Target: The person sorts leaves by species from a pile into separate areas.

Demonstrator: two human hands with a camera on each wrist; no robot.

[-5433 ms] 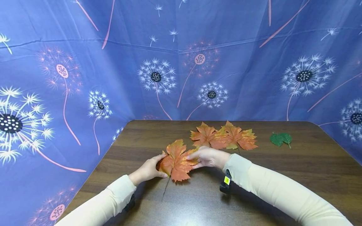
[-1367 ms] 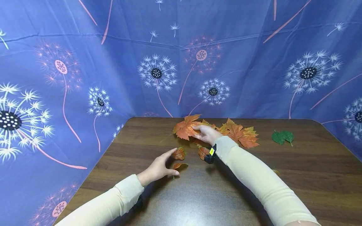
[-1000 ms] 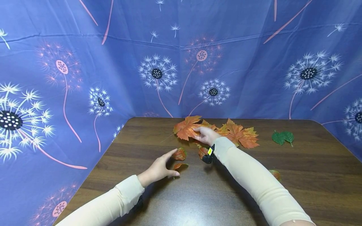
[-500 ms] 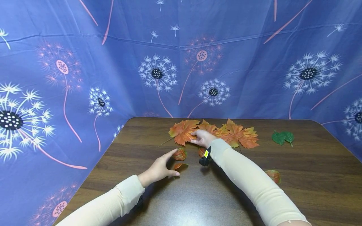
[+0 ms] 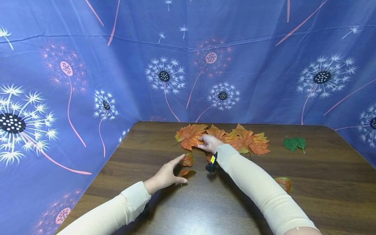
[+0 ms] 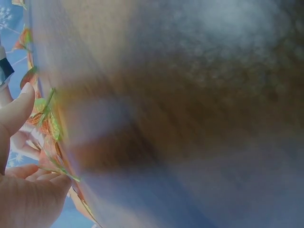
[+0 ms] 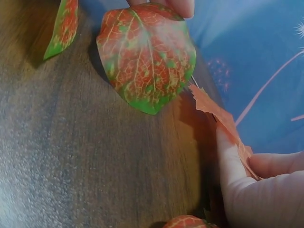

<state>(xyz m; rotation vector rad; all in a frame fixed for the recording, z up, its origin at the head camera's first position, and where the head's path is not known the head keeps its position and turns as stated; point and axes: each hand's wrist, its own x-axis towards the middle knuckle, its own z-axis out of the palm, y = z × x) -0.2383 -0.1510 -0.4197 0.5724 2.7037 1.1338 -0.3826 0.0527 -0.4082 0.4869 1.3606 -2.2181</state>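
Currently, an orange maple leaf (image 5: 190,135) is pinched by the right hand (image 5: 212,143) at the back of the wooden table (image 5: 229,209).

The leaf is held by its right edge between thumb and fingers, at the left end of a row, with more maple leaves (image 5: 252,142) laid just beside it. The left hand (image 5: 165,175) is spread, thumb and fingers apart, near a red-green leaf (image 5: 187,160) and a curled leaf (image 5: 188,172); whether either is touched cannot quite be told. Farther right, green foliage (image 5: 294,143) is seen, well apart from the row.
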